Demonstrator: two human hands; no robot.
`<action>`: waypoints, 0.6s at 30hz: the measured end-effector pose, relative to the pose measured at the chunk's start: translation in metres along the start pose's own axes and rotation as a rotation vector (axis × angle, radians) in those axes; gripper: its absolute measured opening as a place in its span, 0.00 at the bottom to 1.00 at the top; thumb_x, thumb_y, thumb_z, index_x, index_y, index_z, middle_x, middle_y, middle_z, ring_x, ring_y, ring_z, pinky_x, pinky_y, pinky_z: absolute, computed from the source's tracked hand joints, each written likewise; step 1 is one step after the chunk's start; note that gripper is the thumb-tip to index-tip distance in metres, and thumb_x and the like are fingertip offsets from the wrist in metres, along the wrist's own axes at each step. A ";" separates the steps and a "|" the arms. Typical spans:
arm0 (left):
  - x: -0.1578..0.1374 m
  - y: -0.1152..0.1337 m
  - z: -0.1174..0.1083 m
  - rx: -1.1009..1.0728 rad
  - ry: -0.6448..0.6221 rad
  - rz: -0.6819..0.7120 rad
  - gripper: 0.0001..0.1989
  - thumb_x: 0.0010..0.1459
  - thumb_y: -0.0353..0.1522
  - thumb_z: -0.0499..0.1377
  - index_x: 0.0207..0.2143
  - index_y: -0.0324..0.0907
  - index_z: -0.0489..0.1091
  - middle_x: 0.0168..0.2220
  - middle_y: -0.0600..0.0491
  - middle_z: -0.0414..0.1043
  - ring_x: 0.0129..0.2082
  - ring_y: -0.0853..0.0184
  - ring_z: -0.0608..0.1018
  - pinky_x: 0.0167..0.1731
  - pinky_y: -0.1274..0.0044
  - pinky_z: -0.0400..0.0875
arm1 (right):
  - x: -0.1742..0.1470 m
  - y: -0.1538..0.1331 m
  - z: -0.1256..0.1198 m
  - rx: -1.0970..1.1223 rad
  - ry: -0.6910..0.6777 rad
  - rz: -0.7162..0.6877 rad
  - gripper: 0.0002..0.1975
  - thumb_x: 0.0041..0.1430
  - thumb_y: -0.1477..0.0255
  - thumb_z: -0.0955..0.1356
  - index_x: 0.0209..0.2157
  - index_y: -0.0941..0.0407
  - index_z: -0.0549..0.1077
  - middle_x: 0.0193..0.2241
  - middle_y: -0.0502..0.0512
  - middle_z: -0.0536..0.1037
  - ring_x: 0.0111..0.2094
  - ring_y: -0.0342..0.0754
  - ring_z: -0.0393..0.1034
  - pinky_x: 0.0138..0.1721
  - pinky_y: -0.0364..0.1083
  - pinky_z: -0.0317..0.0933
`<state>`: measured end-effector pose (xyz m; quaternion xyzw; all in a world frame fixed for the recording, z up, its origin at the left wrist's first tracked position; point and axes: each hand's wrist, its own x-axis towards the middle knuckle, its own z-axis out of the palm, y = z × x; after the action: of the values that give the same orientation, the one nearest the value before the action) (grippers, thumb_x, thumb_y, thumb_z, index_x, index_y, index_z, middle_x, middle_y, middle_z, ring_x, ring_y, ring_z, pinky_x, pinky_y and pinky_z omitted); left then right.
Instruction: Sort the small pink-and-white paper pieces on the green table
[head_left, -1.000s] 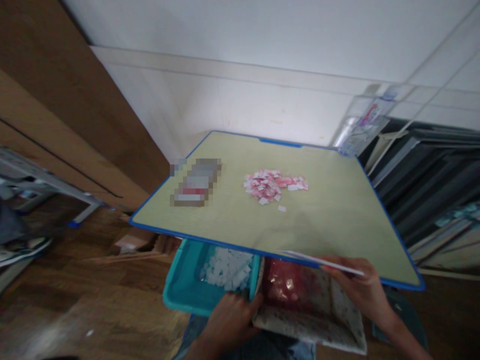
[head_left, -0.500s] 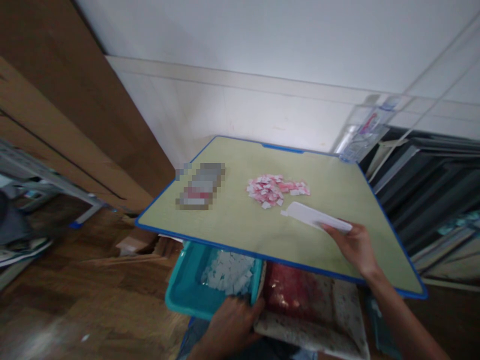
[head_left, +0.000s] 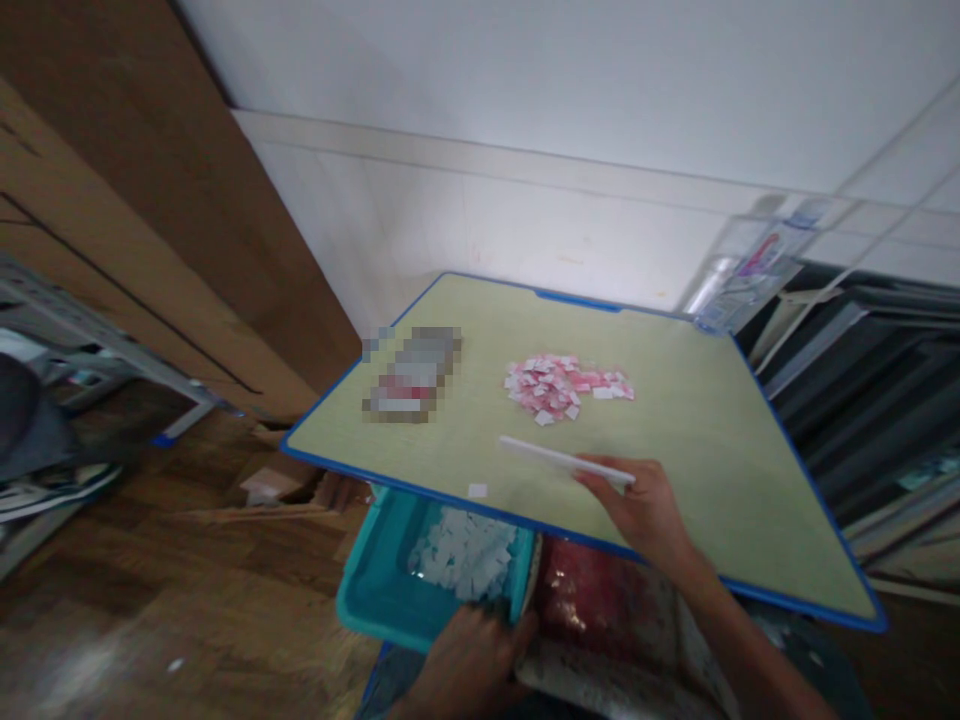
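Observation:
My right hand (head_left: 637, 500) pinches a thin white flat strip (head_left: 559, 456) above the front half of the table, the strip seen nearly edge-on. Off the strip's left end lies a small white square piece (head_left: 478, 491), close to the table's front edge. Beyond the strip is a heap of pink-and-white small pieces (head_left: 545, 388), with a short tail of them to the right. Below the table edge, my left hand (head_left: 476, 650) is closed over the near right rim of a teal basin (head_left: 358, 595); its fingertips are partly hidden. White square pieces (head_left: 466, 550) fill part of the basin.
A pixelated object (head_left: 412, 375) lies on the left of the blue-edged table (head_left: 720, 430). A clear bottle (head_left: 757, 265) stands at its back right corner. A stained tray-like container with red contents (head_left: 592, 590) sits beside the basin. Dark panels (head_left: 877, 370) lean at the right.
My right hand has moved left and nearer with the strip, which has turned edge-on. The small white square has shifted toward the table's front edge. My left hand stays at the basin.

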<state>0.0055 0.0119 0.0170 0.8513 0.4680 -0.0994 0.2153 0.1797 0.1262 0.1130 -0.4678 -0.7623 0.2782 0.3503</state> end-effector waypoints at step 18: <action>-0.001 0.000 0.001 0.016 -0.012 0.010 0.18 0.53 0.39 0.54 0.45 0.42 0.60 0.33 0.45 0.68 0.31 0.57 0.71 0.29 0.69 0.65 | 0.012 0.017 -0.022 -0.177 0.123 -0.052 0.10 0.52 0.67 0.64 0.32 0.54 0.76 0.30 0.52 0.79 0.25 0.51 0.73 0.29 0.47 0.66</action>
<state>0.0048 0.0110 0.0159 0.8548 0.4616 -0.1070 0.2116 0.2024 0.1460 0.1164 -0.4930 -0.7728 0.1714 0.3610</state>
